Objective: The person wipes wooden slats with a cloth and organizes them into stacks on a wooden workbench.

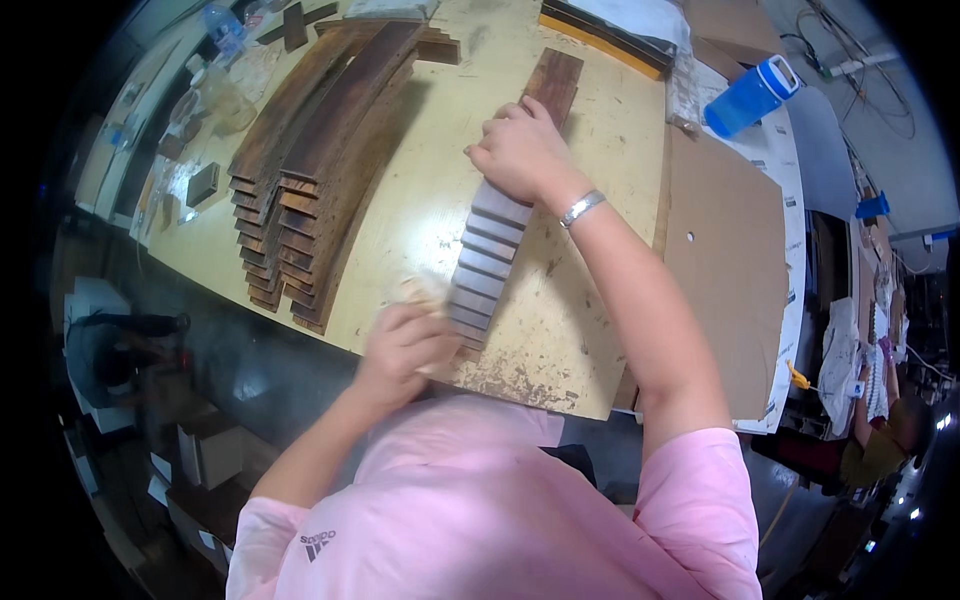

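Left hand (400, 345): lower centre of frame, blurred w/ motion. Fingers curled shut around a small pale pad or block (425, 295), prob. sanding material; it touches the near end of the strip's left edge. Exact grip hard to read thru blur.

Workpiece: long narrow dark wooden strip with pale cross-slots like frets (490, 255), runs from centre-bottom up toward upper centre, lying flat on the bench, tilted slightly right. Near end sits just by the bench edge, handy for the rubbing hand.

Right hand (520, 150): centre-upper, palm down, fingers spread-ish and pressed on the strip's middle. Not grasping, just pinning it flat, likely so it doesn't slide under the rubbing. Silver metal bracelet (583, 208) at wrist.

Bench: worn cream-yellow wooden worktop (420, 200), scuffed, paint chipped near front edge.

Left of strip: stack of dark brown curved wooden strips (300, 190), fanned w/ stepped ends, well apart from both hands, parked out of the way.

Right side: brown flat cardboard sheet (725, 260) overlapping bench edge.

Far, upper right: blue plastic bottle with white cap (750, 95) lying tilted.

Far, upper left: clear plastic bottle (222, 30), small bits, too small to tell.
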`<control>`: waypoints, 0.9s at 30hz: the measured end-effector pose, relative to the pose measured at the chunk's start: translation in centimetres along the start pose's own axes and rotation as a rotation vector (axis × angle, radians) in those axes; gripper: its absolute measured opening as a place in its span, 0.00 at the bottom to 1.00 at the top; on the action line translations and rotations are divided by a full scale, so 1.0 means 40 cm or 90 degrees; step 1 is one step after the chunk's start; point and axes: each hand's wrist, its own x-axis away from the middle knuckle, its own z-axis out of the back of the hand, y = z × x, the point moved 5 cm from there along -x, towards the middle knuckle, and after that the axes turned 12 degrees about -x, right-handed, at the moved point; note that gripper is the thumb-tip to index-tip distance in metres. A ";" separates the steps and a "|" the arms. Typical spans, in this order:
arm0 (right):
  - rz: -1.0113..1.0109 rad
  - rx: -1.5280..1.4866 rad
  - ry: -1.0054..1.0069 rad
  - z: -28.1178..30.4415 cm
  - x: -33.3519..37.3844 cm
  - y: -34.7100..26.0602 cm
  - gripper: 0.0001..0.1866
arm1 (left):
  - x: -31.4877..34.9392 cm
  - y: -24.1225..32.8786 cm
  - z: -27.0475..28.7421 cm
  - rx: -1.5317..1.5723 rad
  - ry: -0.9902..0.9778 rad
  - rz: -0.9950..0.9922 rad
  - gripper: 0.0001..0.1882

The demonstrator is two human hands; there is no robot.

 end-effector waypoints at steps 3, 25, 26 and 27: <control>0.004 0.019 0.003 -0.001 -0.004 -0.002 0.26 | -0.113 0.080 -0.048 0.026 0.015 -0.133 0.15; 0.014 0.057 -0.014 -0.006 -0.009 -0.002 0.21 | -0.015 0.075 -0.035 -0.070 0.099 -0.009 0.18; 0.023 0.038 0.007 0.000 -0.010 -0.004 0.21 | -0.024 0.073 -0.067 -0.055 0.074 -0.020 0.19; -0.008 0.068 -0.034 -0.008 -0.018 0.002 0.21 | -0.030 0.068 -0.096 -0.039 0.048 -0.030 0.19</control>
